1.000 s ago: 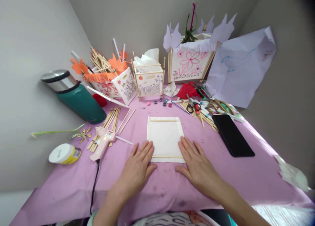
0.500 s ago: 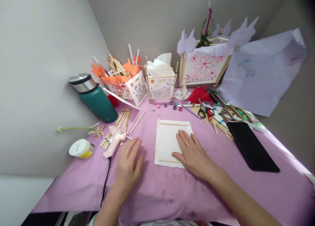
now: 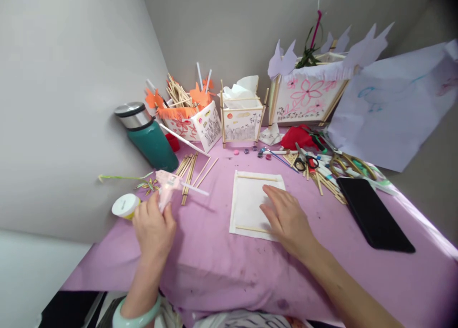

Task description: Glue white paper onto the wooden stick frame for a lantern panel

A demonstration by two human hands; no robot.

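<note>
A pink hot glue gun [image 3: 166, 184] is raised off the table with my left hand [image 3: 153, 223] closed around its handle. A clear glue stick [image 3: 195, 189] juts out of the gun's back, toward the right. On the cloth in front of me lies a white panel [image 3: 248, 206] with thin wooden sticks along its top and bottom edges. Over the panel's right side is my right hand [image 3: 288, 216], fingers apart and slightly curled, holding nothing. Whether its fingertips touch the panel I cannot tell.
Bundled wooden sticks [image 3: 189, 178], a white-lidded jar [image 3: 126, 206] and a teal bottle [image 3: 152, 144] stand or lie on the left. Decorated paper boxes [image 3: 243, 125] line the back. Scissors [image 3: 304, 158], markers and a black phone [image 3: 374, 213] are on the right.
My left hand has moved left, grasped the glue gun and lifted it from the sticks. My right hand has risen from lying flat on the panel, its fingers now bent. The view has shifted slightly.
</note>
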